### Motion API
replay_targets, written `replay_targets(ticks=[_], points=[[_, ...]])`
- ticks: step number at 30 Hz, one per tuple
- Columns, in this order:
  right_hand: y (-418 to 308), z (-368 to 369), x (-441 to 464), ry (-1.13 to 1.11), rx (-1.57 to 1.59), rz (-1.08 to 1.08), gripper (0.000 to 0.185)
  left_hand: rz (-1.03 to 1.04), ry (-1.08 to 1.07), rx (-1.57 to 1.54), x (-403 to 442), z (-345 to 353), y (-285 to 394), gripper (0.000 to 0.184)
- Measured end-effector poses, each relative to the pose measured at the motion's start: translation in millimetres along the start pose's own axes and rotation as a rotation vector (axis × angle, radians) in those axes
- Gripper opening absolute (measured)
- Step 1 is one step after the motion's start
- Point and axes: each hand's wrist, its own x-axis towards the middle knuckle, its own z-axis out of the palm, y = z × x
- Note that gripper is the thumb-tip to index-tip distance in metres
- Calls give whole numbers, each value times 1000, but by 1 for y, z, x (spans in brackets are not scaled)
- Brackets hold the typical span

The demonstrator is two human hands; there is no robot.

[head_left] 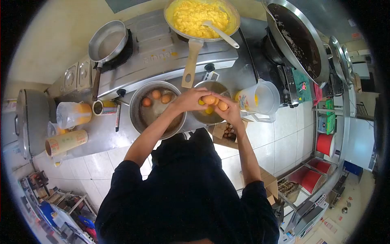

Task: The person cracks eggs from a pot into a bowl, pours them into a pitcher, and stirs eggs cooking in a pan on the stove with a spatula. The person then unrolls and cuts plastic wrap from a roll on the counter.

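My left hand (189,100) reaches over the rim of a metal bowl (198,116), its fingers closed on a brown egg (209,99). Close against it, my right hand (232,114) is wrapped round another brown egg (222,105). Whether either shell is cracked, I cannot tell. Yellow yolks (209,110) show in the bowl below the hands, which hide part of it. To the left stands a metal pot (137,122) with liquid and three brown eggs (156,94) in it, partly covered by my left forearm.
A frying pan of scrambled egg (199,18) sits on the stove, its handle (191,67) jutting toward the bowl. A plastic jug (266,97) stands to the right. A box of eggshells (222,132) is below the counter edge. A big wok (321,67) stands far right.
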Motion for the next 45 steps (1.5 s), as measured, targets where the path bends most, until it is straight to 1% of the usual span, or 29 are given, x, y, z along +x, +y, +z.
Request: replay_targets(ticks=[3,6,8,9,11,12,13,14,15,16,17,18,19,20,21,22,23,25,27,28,29,30,31,33,35,38,41,43,45], points=[[16,-2,-4,-22,-75,-78,45,53,-76,31,2,1,-7,56],[9,2,-7,37,-218,-24,47,25,8,-43,5,13,-5,60],[-16,8,-7,235,-169,-13,51,-58,155,-253,6,31,10,67],[-19,10,-15,234,-165,-10,51,-63,155,-252,3,36,20,67],[-23,10,-40,443,-244,75,55,70,204,-54,-3,33,48,68],[-19,10,-62,514,-269,156,54,60,231,-184,-13,22,68,66],[-10,10,-86,585,-293,238,53,-81,126,-342,-28,12,73,62],[5,10,-109,652,-235,310,59,-223,22,-495,-47,0,69,58],[15,7,-129,717,-175,384,66,-293,38,-576,-70,-6,51,53],[13,0,-143,598,-289,652,71,-366,52,-657,-94,-9,29,48],[11,-10,-159,468,-402,915,76,-501,128,-388,-110,-12,16,42],[43,-11,-195,435,-464,989,72,-626,201,-115,-124,-13,5,37],[76,-9,-227,401,-526,1060,69,-630,201,-115,-141,-7,-12,37],[77,-15,-231,397,-525,1054,69,-557,114,161,-157,4,-32,34],[77,-19,-234,436,-386,1015,58,-480,23,433,-168,14,-45,32],[70,-20,-233,477,-249,978,48,-483,22,433,-171,20,-52,32],[66,-21,-229,480,-249,977,48,-461,14,395,-171,25,-61,31],[20,-21,-182,474,112,726,47,-432,7,358,-164,22,-61,30],[-13,-10,-146,421,191,522,44,-802,190,-510,-152,7,-41,31],[-27,0,-127,407,244,420,45,-802,192,-509,-148,5,-33,31],[-41,10,-110,408,310,439,48,-659,337,-852,-143,5,-23,31],[-58,18,-93,383,142,309,46,-491,481,-1186,-135,6,-12,32],[-70,27,-75,413,-91,145,45,-486,484,-1186,-123,8,3,32],[-91,44,-47,446,-145,40,48,-295,610,-1396,-93,16,30,37],[-102,57,-25,435,-274,-133,53,-222,628,-1329,-68,35,42,38],[-97,68,-10,446,-159,7,49,-186,650,-1349,-56,44,45,39],[-89,62,-17,558,-110,-111,48,-159,670,-1380,-47,45,49,40],[-82,65,-20,476,-160,-67,49,-104,662,-1338,-44,47,50,39],[-66,70,-20,448,225,142,49,-267,591,-1134,-39,45,44,30]])
